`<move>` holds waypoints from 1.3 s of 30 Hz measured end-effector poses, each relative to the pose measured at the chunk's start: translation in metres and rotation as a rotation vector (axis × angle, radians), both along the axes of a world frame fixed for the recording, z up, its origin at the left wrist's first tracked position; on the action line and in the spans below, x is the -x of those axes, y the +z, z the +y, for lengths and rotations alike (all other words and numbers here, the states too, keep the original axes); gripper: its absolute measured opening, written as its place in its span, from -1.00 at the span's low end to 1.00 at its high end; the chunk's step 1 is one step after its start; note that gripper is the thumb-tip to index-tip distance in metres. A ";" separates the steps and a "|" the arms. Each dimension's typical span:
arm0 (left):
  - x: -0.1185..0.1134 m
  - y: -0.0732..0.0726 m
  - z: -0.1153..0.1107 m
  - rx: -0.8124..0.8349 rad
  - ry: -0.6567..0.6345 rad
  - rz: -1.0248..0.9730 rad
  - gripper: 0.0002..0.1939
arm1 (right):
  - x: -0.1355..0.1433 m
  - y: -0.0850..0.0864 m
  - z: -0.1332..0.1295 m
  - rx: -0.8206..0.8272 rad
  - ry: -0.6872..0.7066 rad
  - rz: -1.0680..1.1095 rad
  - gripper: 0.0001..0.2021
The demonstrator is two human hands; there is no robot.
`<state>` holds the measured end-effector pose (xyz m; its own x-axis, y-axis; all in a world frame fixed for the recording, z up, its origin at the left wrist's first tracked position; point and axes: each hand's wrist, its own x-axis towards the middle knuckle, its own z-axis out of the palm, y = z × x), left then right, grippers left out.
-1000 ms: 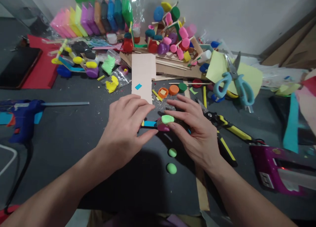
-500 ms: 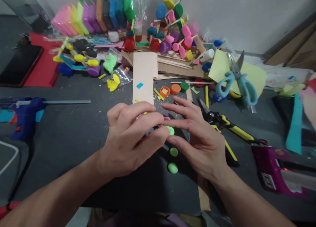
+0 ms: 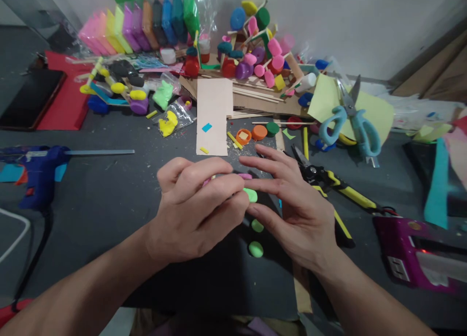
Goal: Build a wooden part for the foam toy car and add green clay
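Observation:
My left hand (image 3: 199, 207) is closed around a small craft piece that its fingers mostly hide. A pink part (image 3: 244, 176) and a light green clay disc (image 3: 250, 195) show past the fingertips. The thumb and index finger of my right hand (image 3: 292, 199) pinch at the green disc from the right, while its other fingers stretch out. On the dark table below lie two more light green clay discs, an upper disc (image 3: 257, 225) and a lower disc (image 3: 256, 249).
A blue glue gun (image 3: 42, 168) lies left. Yellow-black pliers (image 3: 328, 180), blue-handled scissors (image 3: 350, 109) and a purple device (image 3: 408, 251) are on the right. Behind are a pale board (image 3: 213, 102), clay packets (image 3: 146, 27), a model car (image 3: 116, 90) and piled clay models (image 3: 255, 48).
The hands keep almost the same pose around the piece. The left fingers have shifted very slightly, and the view has moved a little.

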<state>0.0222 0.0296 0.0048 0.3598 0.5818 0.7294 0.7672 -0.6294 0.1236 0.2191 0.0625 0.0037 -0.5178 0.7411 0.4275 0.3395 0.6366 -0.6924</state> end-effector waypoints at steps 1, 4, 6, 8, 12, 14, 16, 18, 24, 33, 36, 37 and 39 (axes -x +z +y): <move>0.001 0.000 0.000 0.016 0.011 0.016 -0.87 | 0.000 0.000 0.000 0.000 -0.006 -0.005 -0.83; 0.004 -0.003 0.001 0.056 0.063 0.063 -0.75 | -0.002 -0.002 0.003 -0.018 -0.037 -0.016 -0.80; 0.005 -0.004 0.002 0.080 0.101 0.089 -0.70 | -0.003 -0.004 0.006 -0.045 -0.060 -0.019 -0.78; 0.005 -0.004 0.003 0.107 0.127 0.115 -0.69 | -0.004 -0.008 0.009 -0.066 -0.071 -0.032 -0.78; 0.003 -0.004 0.006 0.161 0.176 0.143 -0.69 | -0.004 -0.014 0.013 -0.081 -0.066 -0.070 -0.80; 0.002 -0.004 0.006 0.169 0.190 0.151 -0.67 | -0.004 -0.016 0.014 -0.084 -0.070 -0.073 -0.80; 0.002 -0.005 0.006 0.180 0.193 0.153 -0.65 | -0.003 -0.018 0.015 -0.082 -0.077 -0.073 -0.79; 0.002 -0.007 0.006 0.196 0.190 0.135 -0.63 | -0.002 -0.019 0.015 -0.073 -0.080 -0.071 -0.78; 0.004 -0.009 0.006 0.260 0.202 0.105 -0.59 | -0.005 -0.017 0.018 0.076 -0.169 0.075 -0.80; 0.003 -0.010 0.006 0.259 0.200 0.079 -0.56 | -0.001 -0.016 0.015 -0.046 -0.127 -0.064 -0.80; 0.003 -0.009 0.006 0.263 0.207 0.095 -0.58 | 0.001 -0.019 0.015 -0.056 -0.122 -0.077 -0.81; 0.003 -0.009 0.006 0.267 0.207 0.102 -0.58 | 0.001 -0.020 0.015 -0.059 -0.117 -0.077 -0.81; 0.003 -0.009 0.007 0.250 0.213 0.103 -0.60 | 0.001 -0.022 0.016 -0.062 -0.109 -0.080 -0.80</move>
